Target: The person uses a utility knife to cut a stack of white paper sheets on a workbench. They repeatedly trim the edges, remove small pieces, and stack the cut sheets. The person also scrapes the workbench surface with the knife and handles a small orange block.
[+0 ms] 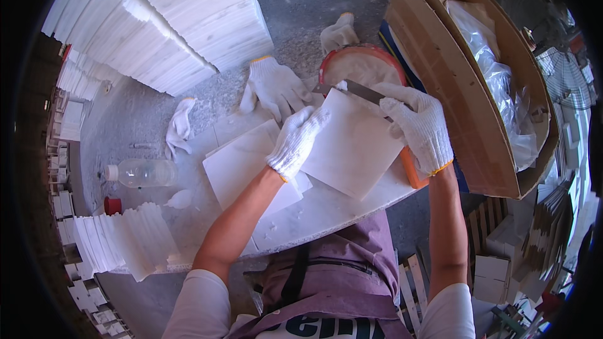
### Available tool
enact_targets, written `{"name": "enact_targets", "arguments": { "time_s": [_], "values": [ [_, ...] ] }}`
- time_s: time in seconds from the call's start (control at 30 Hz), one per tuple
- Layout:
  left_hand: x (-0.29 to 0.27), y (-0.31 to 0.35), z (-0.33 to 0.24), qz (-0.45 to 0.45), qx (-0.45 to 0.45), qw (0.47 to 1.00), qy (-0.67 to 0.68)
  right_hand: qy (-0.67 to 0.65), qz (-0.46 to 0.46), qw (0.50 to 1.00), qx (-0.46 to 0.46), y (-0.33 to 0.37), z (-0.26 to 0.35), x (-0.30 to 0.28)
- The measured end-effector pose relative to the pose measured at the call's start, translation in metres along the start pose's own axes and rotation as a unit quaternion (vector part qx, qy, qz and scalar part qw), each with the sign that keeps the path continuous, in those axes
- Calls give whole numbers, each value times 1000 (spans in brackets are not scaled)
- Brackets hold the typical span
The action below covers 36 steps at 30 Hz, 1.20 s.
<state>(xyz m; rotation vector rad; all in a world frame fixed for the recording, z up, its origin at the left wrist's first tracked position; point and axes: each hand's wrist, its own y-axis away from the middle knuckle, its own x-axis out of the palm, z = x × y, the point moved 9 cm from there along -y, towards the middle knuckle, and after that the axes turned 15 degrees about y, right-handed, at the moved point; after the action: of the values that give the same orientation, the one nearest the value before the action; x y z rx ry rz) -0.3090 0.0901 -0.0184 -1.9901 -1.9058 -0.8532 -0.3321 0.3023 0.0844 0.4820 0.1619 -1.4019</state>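
White knit work gloves cover both hands. My left hand (300,140) grips the left edge of a square white tile (355,147), tilted over the table. In my right hand (419,127) is a putty knife (364,93), its dark flat blade lying across the tile's far corner with a dab of white paste near the tip. Just beyond the tile stands a red-rimmed bowl (367,64) of white paste or powder. Other white tiles (235,163) lie flat under and beside my left forearm. Below my right hand shows an orange piece (412,168); whether it joins the knife, I cannot tell.
Loose gloves (274,86) lie beyond my left hand. Tall stacks of white tiles (182,19) rise at the far left, with a shorter stack (135,238) nearer. A clear plastic bottle (147,172) lies left. An open cardboard box (452,100) with plastic wrap borders the right.
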Motion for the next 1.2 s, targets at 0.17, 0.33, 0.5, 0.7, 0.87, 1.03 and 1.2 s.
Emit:
{"name": "enact_targets", "arguments": {
  "time_s": [0.17,0.33,0.5,0.7,0.87,1.03,1.2],
  "values": [
    [6,1,-5,-3,-24,995,-93,5,6,1000,5,-2,-6,2],
    [3,1,-4,-3,-24,997,-79,8,15,1000,9,-3,-9,3],
    [6,2,-6,-8,-24,997,-73,-17,9,999,25,-5,-17,2],
    [0,1,-3,-16,-53,988,-143,-19,7,1000,18,-1,-12,-4],
    [6,4,-7,-24,-46,992,-112,-21,1,999,44,6,-26,-9],
    [5,2,-6,6,-32,991,-131,2,4,1000,28,5,-29,-6],
    [7,3,-5,-6,-64,987,-146,14,4,1000,27,0,-25,-4]
  ]
}}
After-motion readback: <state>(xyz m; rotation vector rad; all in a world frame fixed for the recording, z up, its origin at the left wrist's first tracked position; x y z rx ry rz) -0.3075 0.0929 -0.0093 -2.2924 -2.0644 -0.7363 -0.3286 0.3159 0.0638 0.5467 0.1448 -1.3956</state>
